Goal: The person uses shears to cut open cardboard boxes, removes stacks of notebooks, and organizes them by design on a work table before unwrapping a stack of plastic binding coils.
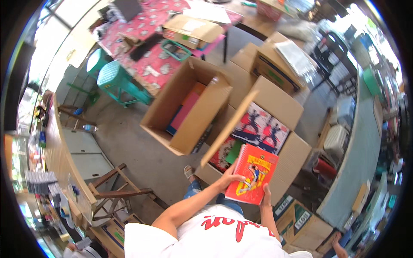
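Observation:
A red spiral notebook (254,189) with a yellow and blue figure printed on its cover is held up in front of my body. My left hand (230,177) is closed on its left edge, thumb over the cover. On the lower right edge, my right hand (266,196) grips the same notebook. Just beyond it stands an open cardboard box (277,101) with its flaps spread. Inside lie notebooks with figure-printed covers (263,125) and a green piece (234,151). To the left, another open carton (167,137) contains orange, pink and blue flat items (189,105).
A table with a pink patterned cloth (146,64) stands at the far left, with teal stools (112,76) beside it. A wooden folding frame (122,193) is at the lower left. More cartons (307,223) and a grey-green counter (348,172) line the right. Another person's hand (339,246) shows at the lower right.

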A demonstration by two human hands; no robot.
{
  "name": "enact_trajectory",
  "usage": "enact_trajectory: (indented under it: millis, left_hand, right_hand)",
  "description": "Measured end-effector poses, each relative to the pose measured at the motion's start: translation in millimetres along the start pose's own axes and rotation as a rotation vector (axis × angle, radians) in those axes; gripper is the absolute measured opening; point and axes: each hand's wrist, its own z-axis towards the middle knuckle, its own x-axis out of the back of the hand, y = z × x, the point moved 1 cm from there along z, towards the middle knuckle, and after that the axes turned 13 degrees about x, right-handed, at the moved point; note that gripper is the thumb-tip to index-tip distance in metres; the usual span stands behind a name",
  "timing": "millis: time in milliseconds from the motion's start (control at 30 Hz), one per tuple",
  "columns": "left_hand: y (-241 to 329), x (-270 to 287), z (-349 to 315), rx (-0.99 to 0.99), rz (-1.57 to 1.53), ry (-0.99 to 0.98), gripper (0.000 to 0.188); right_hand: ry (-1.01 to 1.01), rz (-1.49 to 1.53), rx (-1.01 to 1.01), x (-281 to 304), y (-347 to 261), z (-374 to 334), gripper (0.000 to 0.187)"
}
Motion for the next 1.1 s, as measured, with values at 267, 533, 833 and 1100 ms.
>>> enact_trajectory:
  millis: [267,533,833,1100]
  left_hand:
    - [54.1,64.4,-170.9,-0.151,0.132,0.048,0.11]
    - [78.6,151.3,-401.1,-0.559,-0.205,0.063,0.096]
    - [109.8,265.6,-601.8,-0.711,-0.567,0.339,0.061]
    - [192.8,412.9,-712.8,-0.929,-0.68,0.535,0.057]
  right_hand:
    - [-0.214,-0.157,-0.126,-175.1,21.3,-82.1,0.066]
    - [-0.569,-0.363,-0.258,-399.1,128.7,-161.8,0.065]
    - [-0.944,-0.458,-0.36,-644.2,251.8,-219.6,0.065]
    - [-1.245,-0.52,-0.558,-846.6,415.9,-177.6,0.069]
